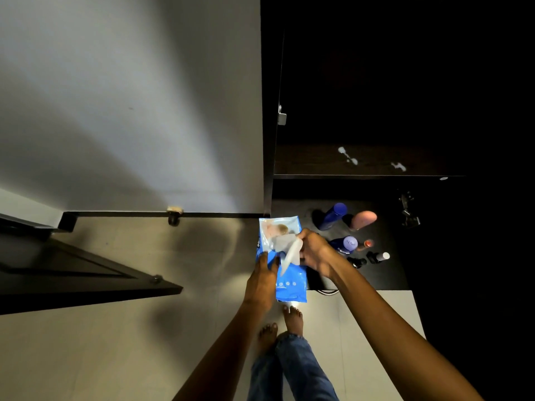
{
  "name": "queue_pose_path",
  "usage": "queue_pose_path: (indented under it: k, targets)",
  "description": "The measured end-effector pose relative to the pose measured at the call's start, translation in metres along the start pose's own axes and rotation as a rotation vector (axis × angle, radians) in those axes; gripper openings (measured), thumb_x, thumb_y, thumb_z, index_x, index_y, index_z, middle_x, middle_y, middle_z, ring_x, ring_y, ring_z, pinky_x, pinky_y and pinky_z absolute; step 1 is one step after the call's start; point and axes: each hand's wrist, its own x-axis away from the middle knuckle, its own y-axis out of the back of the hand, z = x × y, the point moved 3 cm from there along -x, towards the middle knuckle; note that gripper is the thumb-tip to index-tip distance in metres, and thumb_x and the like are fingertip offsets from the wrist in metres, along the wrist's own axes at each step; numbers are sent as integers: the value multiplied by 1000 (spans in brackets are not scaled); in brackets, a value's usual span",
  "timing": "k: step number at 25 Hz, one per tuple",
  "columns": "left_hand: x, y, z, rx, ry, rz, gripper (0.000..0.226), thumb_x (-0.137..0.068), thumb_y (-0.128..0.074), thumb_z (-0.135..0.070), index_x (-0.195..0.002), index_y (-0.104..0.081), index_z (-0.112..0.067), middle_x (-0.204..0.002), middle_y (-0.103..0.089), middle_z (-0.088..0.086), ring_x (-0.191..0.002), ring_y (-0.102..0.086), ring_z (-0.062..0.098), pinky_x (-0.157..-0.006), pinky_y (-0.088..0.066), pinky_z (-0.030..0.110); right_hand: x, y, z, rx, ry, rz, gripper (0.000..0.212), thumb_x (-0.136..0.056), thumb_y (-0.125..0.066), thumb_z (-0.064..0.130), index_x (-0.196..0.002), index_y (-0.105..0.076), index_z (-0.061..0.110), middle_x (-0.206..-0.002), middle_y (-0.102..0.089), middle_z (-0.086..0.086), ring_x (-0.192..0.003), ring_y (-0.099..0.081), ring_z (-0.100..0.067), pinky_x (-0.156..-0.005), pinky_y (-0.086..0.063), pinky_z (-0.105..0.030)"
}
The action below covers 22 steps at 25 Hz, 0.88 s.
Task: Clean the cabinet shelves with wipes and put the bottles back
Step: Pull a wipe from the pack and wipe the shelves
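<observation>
1. Wipes pack [289,273], blue, sits at dead centre, gripped along its 9 o'clock edge by the left hand [262,280], fingers curled round the plastic.
2. Right hand [314,251] pinches a white wipe [291,253] that stands half out of the pack's opening.
3. To do this well, I'd say: keep the left hand firm on the pack and draw the wipe straight away from the opening, so one sheet comes free without dragging the next.
4. Bottles [333,217] wait at 2 o'clock of the pack on a dark surface [385,273]: two blue, one pink, some smaller ones beside them.
5. Cabinet shelf [362,160] at 1 o'clock shows pale smears; everything above it is lost in darkness.
6. Small items at the surface's far edge are too dim to name, and the pack's print is unreadable.
</observation>
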Motion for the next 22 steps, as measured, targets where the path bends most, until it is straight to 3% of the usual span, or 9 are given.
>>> queue_pose_path:
  k: [4,8,10,12,14,18,22]
  targets:
    - [-3,11,2,86,-8,-120,52,-90,-46,-6,-140,-36,-19,-149,-32,4,-130,-41,22,-102,-36,28,9,4,13,7,216,-171,21,-93,-41,21,-74,-51,17,-82,-60,-12,-69,-55,-22,-60,-43,-30]
    - [2,43,-1,234,-1,-345,32,-90,-51,-12,-120,-60,-16,-116,-66,6,-101,-61,25,-86,-45,28,32,0,20,-64,294,-132,21,-95,-50,21,-75,-52,16,-76,-61,-8,-67,-56,-19,-60,-46,-29]
    - [11,65,-10,483,0,-430,25,-89,-53,-22,-102,-67,-6,-94,-71,14,-81,-65,25,-72,-47,31,49,-2,25,-82,323,-86,13,-95,-51,20,-87,-58,12,-81,-65,-8,-71,-61,-20,-64,-48,-31]
    - [23,85,-23,828,-64,-434,31,-86,-52,-33,-78,-65,-7,-70,-65,19,-61,-56,21,-60,-45,35,65,-1,28,-83,348,-53,12,-94,-51,12,-100,-60,8,-88,-66,-13,-74,-63,-21,-66,-51,-30]
    - [36,103,-36,1026,-100,-372,31,-83,-60,-38,-73,-63,-10,-69,-63,21,-63,-56,22,-61,-48,37,89,1,32,-81,406,-37,14,-91,-51,4,-101,-61,6,-91,-66,-13,-76,-64,-20,-64,-54,-25]
    - [66,144,-56,1183,-102,-409,14,-85,-63,-9,-87,-67,4,-81,-67,17,-71,-62,22,-62,-52,22,146,13,41,-100,549,-67,16,-85,-59,-4,-88,-60,11,-84,-66,-11,-69,-65,-15,-55,-55,-17]
    - [95,178,-78,1207,-202,-437,15,-85,-63,-11,-91,-71,1,-80,-70,13,-67,-65,9,-62,-53,19,192,18,52,-117,645,-62,11,-89,-57,3,-100,-58,5,-78,-66,-7,-54,-66,-4,-47,-50,-16]
